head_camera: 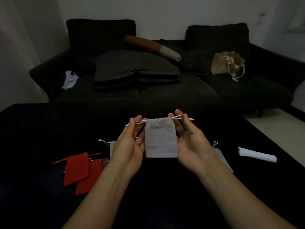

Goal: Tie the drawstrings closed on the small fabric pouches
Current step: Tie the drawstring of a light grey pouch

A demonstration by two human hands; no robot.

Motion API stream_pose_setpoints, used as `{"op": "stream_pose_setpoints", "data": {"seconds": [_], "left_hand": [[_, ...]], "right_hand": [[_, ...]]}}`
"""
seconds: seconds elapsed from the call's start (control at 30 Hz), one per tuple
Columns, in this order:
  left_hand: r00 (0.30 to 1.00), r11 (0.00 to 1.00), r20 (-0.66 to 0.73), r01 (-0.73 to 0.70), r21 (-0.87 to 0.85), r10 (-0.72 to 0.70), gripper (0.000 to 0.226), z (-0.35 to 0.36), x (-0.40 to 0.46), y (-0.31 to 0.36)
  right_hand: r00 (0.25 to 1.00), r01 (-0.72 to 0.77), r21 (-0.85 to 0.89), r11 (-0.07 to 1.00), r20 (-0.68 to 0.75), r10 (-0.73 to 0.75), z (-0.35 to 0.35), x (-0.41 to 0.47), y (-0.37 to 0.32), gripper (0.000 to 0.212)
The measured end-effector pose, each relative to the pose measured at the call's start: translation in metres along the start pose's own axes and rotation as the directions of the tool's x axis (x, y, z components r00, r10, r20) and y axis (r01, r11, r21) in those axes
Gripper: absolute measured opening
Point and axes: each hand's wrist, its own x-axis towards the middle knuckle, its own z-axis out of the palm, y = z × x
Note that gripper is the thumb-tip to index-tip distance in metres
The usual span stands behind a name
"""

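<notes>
Dark table (49, 123), two red pouches (79, 171) near left. Grey pouch (160, 139) held up centre, between both palms. Left hand (130, 146) pinches left white drawstring (138, 122), other fingers loosely extended. Right hand (189, 142) pinches right drawstring (179, 117), same pose.

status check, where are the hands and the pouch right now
Left hand and right hand each pinch a drawstring, pulled outward. Grey pouch hangs between, mouth gathered, not yet knotted. Nothing in the way.
</notes>
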Motion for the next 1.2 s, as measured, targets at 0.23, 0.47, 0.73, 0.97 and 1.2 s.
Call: {"op": "stream_pose_setpoints", "data": {"seconds": [0.23,0.47,0.73,0.97,1.2], "left_hand": [[0.999,0.988,-0.019,0.040,-0.148,-0.044,0.033,-0.006,0.004,0.009],[0.996,0.974,-0.075,-0.059,-0.220,0.043,0.041,-0.012,0.011,0.017],[1.000,0.953,-0.007,-0.011,-0.304,0.009,0.046,-0.005,0.007,0.005],[1.000,0.970,0.030,0.005,-0.243,0.003,0.049,-0.009,0.010,0.007],[0.993,0.993,0.047,-0.107,-0.040,0.109,0.046,-0.007,0.011,0.011]], "right_hand": [[1.000,0.010,0.084,0.996,0.028,-0.012,0.001,0.003,0.000,0.022],[0.993,0.087,-0.051,0.995,-0.076,-0.091,-0.010,0.016,-0.008,0.021],[0.988,0.130,-0.077,0.989,-0.073,-0.136,-0.003,0.015,0.003,0.026],[0.987,0.152,-0.156,0.976,-0.031,-0.159,-0.003,0.014,0.006,0.029],[0.986,0.167,-0.224,0.960,0.023,-0.166,0.003,0.014,0.007,0.029]]}}
